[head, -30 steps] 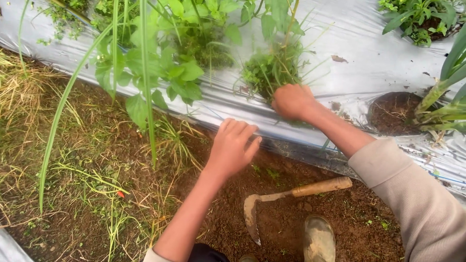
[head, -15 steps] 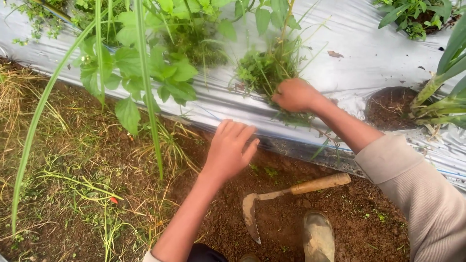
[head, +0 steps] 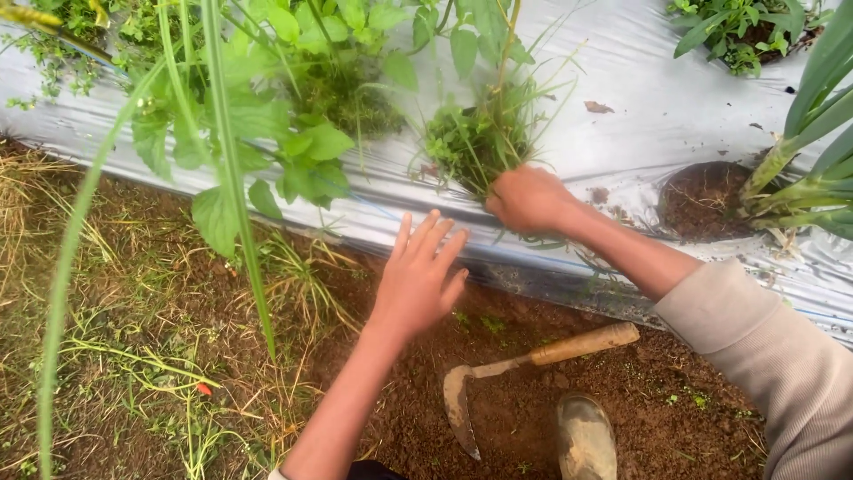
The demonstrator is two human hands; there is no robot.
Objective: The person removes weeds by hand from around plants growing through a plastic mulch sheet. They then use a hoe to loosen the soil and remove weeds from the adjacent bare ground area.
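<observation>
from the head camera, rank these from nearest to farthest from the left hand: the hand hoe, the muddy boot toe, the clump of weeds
From the left hand:
1. Clump of weeds, up and right, in the right hand.
2. Hand hoe, lying below right on the soil.
3. Muddy boot toe, bottom edge.

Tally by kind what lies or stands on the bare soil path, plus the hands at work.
Hands: 2, the left hand open by the silver plastic sheet, the right hand closed on a clump of weeds
Hand hoe: 1
Muddy boot: 1
Total: 4
</observation>
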